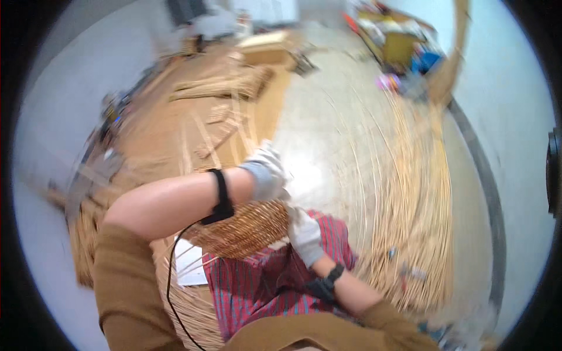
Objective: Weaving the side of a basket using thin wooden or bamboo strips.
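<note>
A brown woven wicker piece (249, 229) rests over my lap, on a red striped cloth (257, 286), with pale loose strands sticking out of its edges. My right hand (304, 235), in a white glove, is closed on the right edge of the weave. Just beyond the far right corner of the piece is my left hand (268, 171), also gloved. Its fingers look curled together, but motion blur hides what they hold. My left forearm crosses above the weave and covers part of it.
Long pale wicker strands (413, 234) lie along the floor at the right. Bundled strands (228, 85) and a wooden box (266, 48) are farther off. A cluttered yellow container (398, 47) stands at the far right. A black cable (170, 281) hangs from my left wrist strap.
</note>
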A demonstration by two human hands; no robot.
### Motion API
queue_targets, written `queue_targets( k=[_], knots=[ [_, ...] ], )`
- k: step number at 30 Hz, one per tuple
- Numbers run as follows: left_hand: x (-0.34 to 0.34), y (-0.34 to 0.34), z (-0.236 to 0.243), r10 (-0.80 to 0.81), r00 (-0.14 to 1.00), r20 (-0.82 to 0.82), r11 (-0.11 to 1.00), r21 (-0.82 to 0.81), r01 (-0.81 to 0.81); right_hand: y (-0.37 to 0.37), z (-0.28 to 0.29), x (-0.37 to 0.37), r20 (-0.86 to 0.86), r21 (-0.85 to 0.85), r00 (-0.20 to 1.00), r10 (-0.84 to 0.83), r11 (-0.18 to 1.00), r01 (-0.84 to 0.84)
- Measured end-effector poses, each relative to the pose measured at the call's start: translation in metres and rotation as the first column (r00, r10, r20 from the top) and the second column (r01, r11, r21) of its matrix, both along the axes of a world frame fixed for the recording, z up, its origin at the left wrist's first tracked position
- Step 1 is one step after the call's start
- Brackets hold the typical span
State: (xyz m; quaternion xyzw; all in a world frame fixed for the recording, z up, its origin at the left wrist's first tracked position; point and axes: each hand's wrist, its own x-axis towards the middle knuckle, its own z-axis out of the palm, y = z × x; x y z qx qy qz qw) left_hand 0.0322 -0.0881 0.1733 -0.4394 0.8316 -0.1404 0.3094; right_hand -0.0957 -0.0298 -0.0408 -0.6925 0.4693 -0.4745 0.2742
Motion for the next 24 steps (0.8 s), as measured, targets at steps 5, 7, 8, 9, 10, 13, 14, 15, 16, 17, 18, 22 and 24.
queue_targets(
  k=[5, 7, 8, 9, 10, 13, 14, 15, 16, 17, 18, 22, 24],
  knots=[
    [0.018, -0.001, 0.006, 0.317, 0.932, -0.174, 0.941, 0.18, -0.286, 0.006, 0.002, -0.016, -0.201, 0.098, 0.96, 0.192, 0.98, -0.176],
    [0.031, 0.011, 0.018, 0.295, 0.932, -0.212, 0.954, 0.118, -0.275, 0.004, 0.012, -0.032, -0.303, 0.465, 0.903, 0.305, 0.874, -0.139],
    [0.041, 0.021, 0.029, 0.297, 0.921, -0.254, 0.955, 0.083, -0.285, -0.002, 0.021, -0.037, -0.277, 0.516, 0.9, 0.336, 0.842, -0.155],
    [0.05, 0.031, 0.041, 0.308, 0.915, -0.26, 0.951, 0.069, -0.3, -0.005, 0.03, -0.038, -0.29, 0.582, 0.898, 0.331, 0.806, -0.109],
    [0.051, 0.039, 0.058, 0.328, 0.91, -0.252, 0.943, 0.027, -0.332, -0.014, 0.042, -0.031, -0.348, 0.504, 0.872, 0.343, 0.853, -0.134],
    [0.061, 0.07, 0.12, 0.355, 0.911, -0.207, 0.912, -0.139, -0.387, -0.036, 0.082, 0.026, 0.093, 0.312, 0.87, 0.484, 0.816, -0.487],
    [0.063, 0.079, 0.15, 0.359, 0.918, -0.169, 0.9, -0.198, -0.389, -0.053, 0.103, 0.052, -0.033, 0.316, 0.843, 0.536, 0.806, -0.5],
    [0.067, 0.088, 0.183, 0.422, 0.899, -0.119, 0.864, -0.248, -0.439, -0.057, 0.12, 0.077, 0.389, 0.166, 0.689, 0.611, 0.689, -0.705],
    [0.066, 0.1, 0.214, 0.41, 0.905, -0.11, 0.85, -0.315, -0.423, -0.071, 0.146, 0.096, 0.311, 0.141, 0.697, 0.646, 0.694, -0.706],
    [0.063, 0.113, 0.24, 0.381, 0.922, -0.069, 0.828, -0.417, -0.373, -0.076, 0.169, 0.111, 0.324, 0.017, 0.708, 0.628, 0.744, -0.668],
    [0.058, 0.128, 0.262, 0.377, 0.926, -0.019, 0.781, -0.53, -0.329, -0.079, 0.195, 0.124, 0.362, -0.164, 0.69, 0.627, 0.772, -0.614],
    [0.041, 0.193, 0.333, 0.35, 0.911, -0.218, 0.532, -0.754, -0.385, -0.104, 0.34, 0.126, 0.152, -0.582, 0.883, 0.445, 0.762, -0.284],
    [0.042, 0.205, 0.335, 0.184, 0.959, -0.215, 0.463, -0.842, -0.277, -0.113, 0.41, 0.098, 0.167, -0.748, 0.929, 0.33, 0.656, -0.099]
  ],
)
